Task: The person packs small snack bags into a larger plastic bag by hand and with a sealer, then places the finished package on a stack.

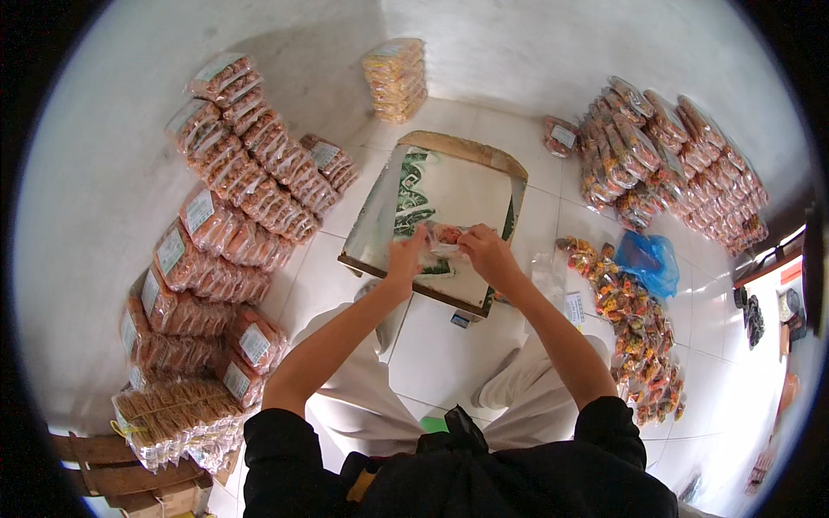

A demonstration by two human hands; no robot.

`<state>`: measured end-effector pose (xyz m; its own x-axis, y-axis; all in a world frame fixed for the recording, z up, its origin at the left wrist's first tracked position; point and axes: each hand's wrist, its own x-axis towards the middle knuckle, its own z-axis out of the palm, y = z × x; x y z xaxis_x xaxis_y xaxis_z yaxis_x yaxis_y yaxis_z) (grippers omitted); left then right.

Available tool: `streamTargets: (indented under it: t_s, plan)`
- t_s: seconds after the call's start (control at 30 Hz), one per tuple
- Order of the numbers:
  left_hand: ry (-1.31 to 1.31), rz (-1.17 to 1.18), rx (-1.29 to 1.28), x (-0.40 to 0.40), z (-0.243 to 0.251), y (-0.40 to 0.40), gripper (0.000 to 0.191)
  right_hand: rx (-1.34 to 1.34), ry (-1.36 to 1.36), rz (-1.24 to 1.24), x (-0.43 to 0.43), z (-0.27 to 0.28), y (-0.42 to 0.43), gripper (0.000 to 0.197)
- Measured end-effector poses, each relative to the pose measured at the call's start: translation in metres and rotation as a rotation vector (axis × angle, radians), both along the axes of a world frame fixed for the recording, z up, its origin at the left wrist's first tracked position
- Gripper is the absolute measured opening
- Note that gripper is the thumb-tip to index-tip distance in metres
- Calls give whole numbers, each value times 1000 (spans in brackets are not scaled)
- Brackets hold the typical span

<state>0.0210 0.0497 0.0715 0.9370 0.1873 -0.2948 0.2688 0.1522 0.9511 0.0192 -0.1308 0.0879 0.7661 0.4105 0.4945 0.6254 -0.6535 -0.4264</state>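
A small clear plastic bag with reddish-brown contents (445,236) is stretched between my two hands over a low worn wooden table (466,188) with a raised wooden rim. My left hand (408,253) pinches the bag's left end. At its right end the fingers of my right hand (484,248) grip the plastic. Green printed lettering shows on the left side of the tabletop, under a whitish film. What exactly the bag contains is too small to tell.
Tall stacks of packaged food (259,155) line the left wall. More packs (673,155) lie piled at right, above a blue plastic bag (647,260) and a long heap of small colourful packets (631,324). A yellowish stack (396,81) stands at the back wall.
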Motion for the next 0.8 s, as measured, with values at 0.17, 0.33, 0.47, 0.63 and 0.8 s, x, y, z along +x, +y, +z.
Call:
streamTargets:
  t_s: [0.17,0.33,0.47,0.63,0.8]
  plan:
    - [471,-260,-514,-49,-11,-22,39,-65,-132,18,-39,-17,6,10]
    - [95,-148,8,-60,-51,-16,38,-40,-130,14,-47,-18,19,11]
    - [-714,33,723,-50,-12,-27,35,16,-36,-4,-22,-4,4,9]
    - [-959,-209,1092,-20,20,-3,28,7,51,80,11,9,3,7]
    - [-1020,-362,1101,9,22,2,22,18,143,79,27,9,0,9]
